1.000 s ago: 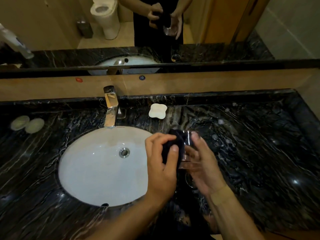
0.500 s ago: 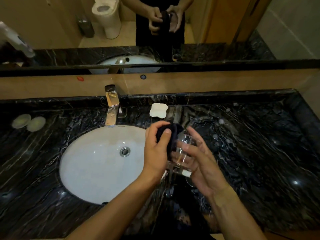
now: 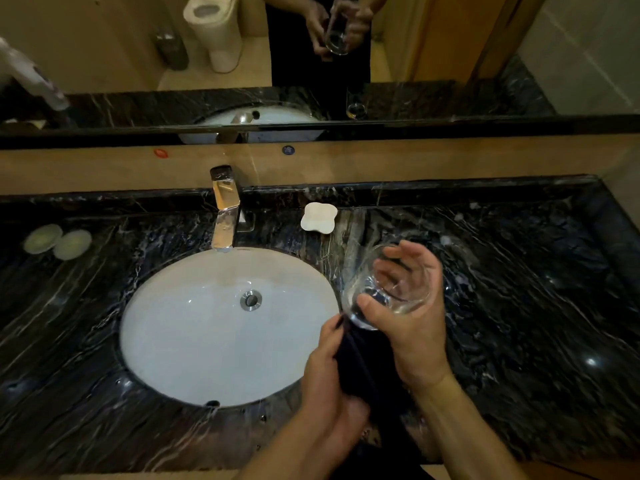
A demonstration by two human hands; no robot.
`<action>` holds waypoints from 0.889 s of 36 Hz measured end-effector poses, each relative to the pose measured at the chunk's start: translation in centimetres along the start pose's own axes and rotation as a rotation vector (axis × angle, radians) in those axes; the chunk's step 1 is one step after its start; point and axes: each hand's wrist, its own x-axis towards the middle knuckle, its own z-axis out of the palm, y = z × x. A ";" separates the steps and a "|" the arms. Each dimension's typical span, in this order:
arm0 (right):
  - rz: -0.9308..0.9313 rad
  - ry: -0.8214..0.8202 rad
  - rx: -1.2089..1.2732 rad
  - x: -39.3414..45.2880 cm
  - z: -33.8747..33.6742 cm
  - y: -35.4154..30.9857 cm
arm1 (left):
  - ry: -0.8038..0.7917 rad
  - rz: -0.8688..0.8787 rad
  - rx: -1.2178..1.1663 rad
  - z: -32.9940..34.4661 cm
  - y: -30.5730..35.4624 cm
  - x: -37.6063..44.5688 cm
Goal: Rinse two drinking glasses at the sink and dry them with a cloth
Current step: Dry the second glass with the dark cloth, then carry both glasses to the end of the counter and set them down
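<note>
My right hand [image 3: 412, 327] grips a clear drinking glass [image 3: 388, 289], tilted on its side above the black marble counter just right of the white sink basin [image 3: 207, 341]. Thumb and fingers wrap around the glass. My left hand [image 3: 329, 379] is lower and nearer to me, closed on a dark cloth [image 3: 367, 358] that hangs just below the glass. The cloth is outside the glass. In the mirror I see the reflection of a second glass [image 3: 356, 110] standing on the counter; on the counter itself my hands hide it.
A chrome faucet [image 3: 225, 209] stands behind the basin, with a white soap dish [image 3: 318, 218] to its right. Two pale round discs [image 3: 57, 239] lie at the far left of the counter [image 3: 519, 289]. A mirror runs along the back wall.
My left hand has drawn the cloth off the glass and dropped toward me. My right hand has lifted the glass and tipped it onto its side.
</note>
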 end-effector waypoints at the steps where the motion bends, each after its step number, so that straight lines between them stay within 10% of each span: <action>1: 0.010 -0.004 0.008 0.1 -0.3 -0.1 | -0.012 -0.029 0.010 -0.5 0.0 -0.3; 21: 0.077 -0.031 -0.176 1.2 -2.4 2.5 | -0.017 -0.095 0.224 -4.4 4.9 2.8; 32: 0.203 0.174 -0.229 -0.5 -5.1 3.0 | -0.032 0.737 1.581 -1.1 14.4 20.1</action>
